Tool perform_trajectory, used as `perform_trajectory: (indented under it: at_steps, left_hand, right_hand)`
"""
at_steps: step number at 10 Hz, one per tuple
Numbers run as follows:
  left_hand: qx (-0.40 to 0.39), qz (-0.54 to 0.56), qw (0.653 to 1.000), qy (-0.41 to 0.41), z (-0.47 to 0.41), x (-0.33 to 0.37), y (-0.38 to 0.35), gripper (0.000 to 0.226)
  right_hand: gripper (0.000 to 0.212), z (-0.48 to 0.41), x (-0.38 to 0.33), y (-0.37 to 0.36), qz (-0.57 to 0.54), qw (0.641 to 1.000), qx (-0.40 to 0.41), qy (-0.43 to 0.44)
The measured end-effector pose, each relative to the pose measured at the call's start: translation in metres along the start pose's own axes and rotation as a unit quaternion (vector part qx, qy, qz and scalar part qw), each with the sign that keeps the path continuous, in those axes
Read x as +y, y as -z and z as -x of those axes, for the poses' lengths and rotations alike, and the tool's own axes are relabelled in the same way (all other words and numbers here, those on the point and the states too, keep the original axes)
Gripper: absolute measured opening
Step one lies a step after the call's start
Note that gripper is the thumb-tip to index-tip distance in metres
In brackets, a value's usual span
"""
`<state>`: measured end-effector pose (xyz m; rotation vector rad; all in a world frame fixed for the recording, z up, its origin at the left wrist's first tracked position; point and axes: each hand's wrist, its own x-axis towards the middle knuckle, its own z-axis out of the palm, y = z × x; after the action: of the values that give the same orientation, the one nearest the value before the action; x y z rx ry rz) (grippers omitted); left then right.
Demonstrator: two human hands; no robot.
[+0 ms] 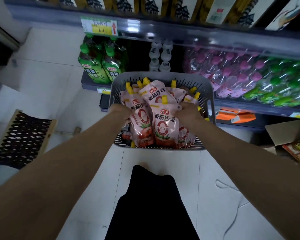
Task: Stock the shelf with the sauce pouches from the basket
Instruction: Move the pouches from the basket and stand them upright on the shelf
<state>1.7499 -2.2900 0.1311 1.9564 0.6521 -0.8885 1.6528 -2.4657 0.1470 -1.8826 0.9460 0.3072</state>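
Reaching down into the grey slotted basket (210,94) that is sitting on the pale tiled floor (152,170), the person is gathering stock from both sides at once. Over on the left, the left hand (120,110) is curling around the edge of a pink tomato sauce pouch (140,123), fingers tucked behind it where they are hidden. The front pouch (165,125) is lying label-up between the two hands, its yellow cap (164,99) pointing toward the shelving. The right hand (186,113) is pinching that pouch at its upper corner (probably so several can be lifted as one bundle). More pouches are lying heaped behind, none yet shelved. Farther right, the lower shelf (256,106) is holding shrink-wrapped bottles (232,73).
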Motion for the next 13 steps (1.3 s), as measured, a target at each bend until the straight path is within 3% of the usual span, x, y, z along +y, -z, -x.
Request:
perform_trajectory:
  at_steps: [1, 2, 4, 7, 10, 13]
  left_hand:
    - [0.003, -0.032, 0.998, -0.059, 0.032, 0.008, 0.023, 0.029]
    - [0.013, -0.045, 0.993, -0.104, 0.059, 0.02, 0.044, 0.036]
    - [0.036, 0.024, 0.971, -0.235, 0.138, 0.07, 0.091, 0.035]
    - [-0.005, 0.117, 0.903, -0.413, 0.268, 0.15, 0.173, 0.026]
    - [-0.003, 0.154, 0.843, -0.516, 0.35, 0.224, 0.244, 0.016]
    - [0.031, 0.157, 0.822, -0.546, 0.33, 0.319, 0.307, 0.027]
  right_hand:
    - [0.029, 0.018, -0.021, 0.009, 0.043, 0.998, 0.012, 0.053]
    - [0.016, 0.04, -0.048, 0.028, 0.066, 0.992, 0.04, 0.097]
    - [0.02, 0.099, -0.118, 0.081, 0.013, 0.977, 0.111, 0.18]
    - [0.015, 0.2, -0.241, 0.161, -0.055, 0.904, 0.209, 0.37]
    - [0.023, 0.252, -0.353, 0.205, -0.125, 0.85, 0.264, 0.438]
    - [0.019, 0.231, -0.456, 0.205, -0.158, 0.835, 0.298, 0.434]
